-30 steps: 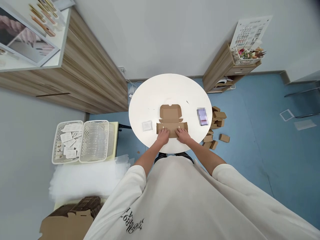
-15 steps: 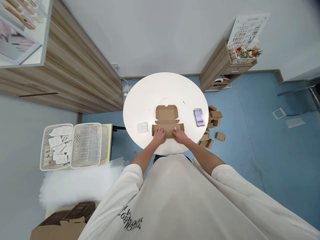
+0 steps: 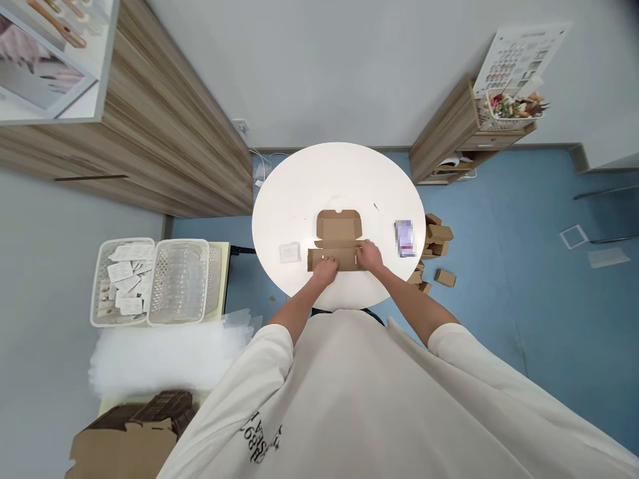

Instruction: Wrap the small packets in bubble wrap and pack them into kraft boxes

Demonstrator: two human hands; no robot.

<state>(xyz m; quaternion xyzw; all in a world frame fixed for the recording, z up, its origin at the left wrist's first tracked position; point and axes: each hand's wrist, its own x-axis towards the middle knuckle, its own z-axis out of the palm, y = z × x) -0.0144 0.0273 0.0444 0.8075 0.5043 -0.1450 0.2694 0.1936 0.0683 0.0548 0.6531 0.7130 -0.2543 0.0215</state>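
Note:
A partly folded brown cardboard box [image 3: 339,228] lies on the white round table, its lid panel spread flat toward the wall. My left hand [image 3: 326,270] holds the box's near edge, with the fingers bent over the front panel. At the right end, my right hand [image 3: 370,255] grips the side flap between thumb and fingers; the fingertips are partly hidden. To the left of the box lies a clear flat packet [image 3: 290,252]. On the right side of the table is a purple item [image 3: 405,238], blurred over.
The white round table [image 3: 344,166] stands against the wall. Several small brown boxes [image 3: 439,234] are heaped on the floor at right. At left, a side table carries white baskets [image 3: 180,283], clear plastic bags [image 3: 164,356] and flat cardboard [image 3: 124,446].
My right hand has moved from the near edge to the box's right end and now holds the flap there. My left hand has stayed by the near edge. The view has shifted slightly.

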